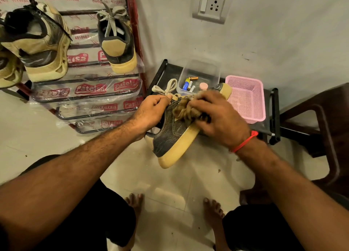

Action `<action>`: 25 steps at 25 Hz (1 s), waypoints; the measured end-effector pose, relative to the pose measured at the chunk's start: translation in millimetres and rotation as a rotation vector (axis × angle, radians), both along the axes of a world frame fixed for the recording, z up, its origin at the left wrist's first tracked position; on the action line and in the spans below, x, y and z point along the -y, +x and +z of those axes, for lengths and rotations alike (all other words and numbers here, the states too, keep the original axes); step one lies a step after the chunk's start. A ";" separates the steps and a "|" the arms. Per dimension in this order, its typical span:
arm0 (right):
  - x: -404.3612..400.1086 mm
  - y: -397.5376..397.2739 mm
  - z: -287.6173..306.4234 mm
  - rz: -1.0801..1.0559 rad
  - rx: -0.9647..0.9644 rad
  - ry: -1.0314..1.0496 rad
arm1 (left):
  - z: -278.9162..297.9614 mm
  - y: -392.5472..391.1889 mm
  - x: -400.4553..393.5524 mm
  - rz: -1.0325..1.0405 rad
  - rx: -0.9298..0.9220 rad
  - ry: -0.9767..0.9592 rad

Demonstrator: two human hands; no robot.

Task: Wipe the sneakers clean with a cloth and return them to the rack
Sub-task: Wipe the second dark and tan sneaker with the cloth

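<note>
A dark grey sneaker [171,137] with a cream sole and cream laces is held in the air over the floor, its side turned up. My left hand [153,113] grips it at the tongue and laces. My right hand [217,116] presses a bunched brown cloth [186,110] against the sneaker's side near the toe. Its matching sneaker [116,41] stands on the red wire shoe rack [132,14] at the upper left, heel toward me. A bulkier tan and black sneaker [40,41] rests on the rack to the left.
A low black stand [274,116] against the wall carries a clear box [200,71] with batteries and a pink basket [247,98]. A dark brown chair [324,130] is at the right. A wall socket [212,4] is above. My bare feet are on the tiled floor.
</note>
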State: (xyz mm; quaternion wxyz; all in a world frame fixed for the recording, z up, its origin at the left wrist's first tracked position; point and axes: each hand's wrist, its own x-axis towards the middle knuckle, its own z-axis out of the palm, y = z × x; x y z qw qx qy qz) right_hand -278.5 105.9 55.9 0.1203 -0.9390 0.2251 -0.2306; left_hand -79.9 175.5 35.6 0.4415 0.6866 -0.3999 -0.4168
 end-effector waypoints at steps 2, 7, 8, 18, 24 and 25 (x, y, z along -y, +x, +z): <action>24.0 -13.3 5.6 -0.203 -0.019 0.017 | 2.6 -2.2 2.1 0.009 0.001 -0.016; -42.1 12.8 -2.2 0.221 -0.059 0.056 | 2.3 0.2 2.1 0.035 0.054 -0.048; -56.2 18.9 -4.2 0.319 -0.117 0.054 | 2.5 0.9 2.3 0.037 0.055 -0.038; -36.3 12.9 -2.5 0.053 -0.054 -0.057 | 0.7 2.7 0.9 0.062 0.107 -0.047; 15.3 -7.2 10.5 -0.202 -0.021 -0.048 | 3.7 -3.3 0.2 0.006 0.107 -0.049; 24.2 -13.9 12.7 -0.277 -0.027 -0.038 | 3.7 -5.5 1.8 0.004 0.116 -0.059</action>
